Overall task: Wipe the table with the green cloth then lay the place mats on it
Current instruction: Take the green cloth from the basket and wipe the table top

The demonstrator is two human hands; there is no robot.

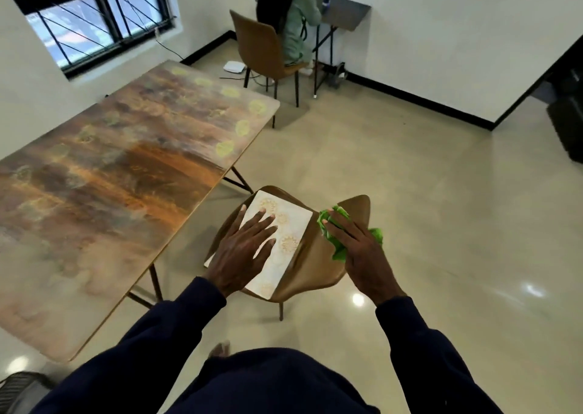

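Observation:
A stack of white place mats [285,240] with gold round patterns lies on the seat of a brown chair [310,268] in front of me. My left hand [244,252] rests flat on the mats, fingers straight. My right hand [353,243] holds the crumpled green cloth [339,249] against the chair's backrest, fingers over it. The long table [104,186] with a mottled brown and orange top stands to the left, apart from both hands.
Beyond the table's far end a person sits on another brown chair [265,51] at a small grey desk [342,13]. A white device [234,66] and cables lie on the floor near the window wall. Glossy open floor spreads to the right.

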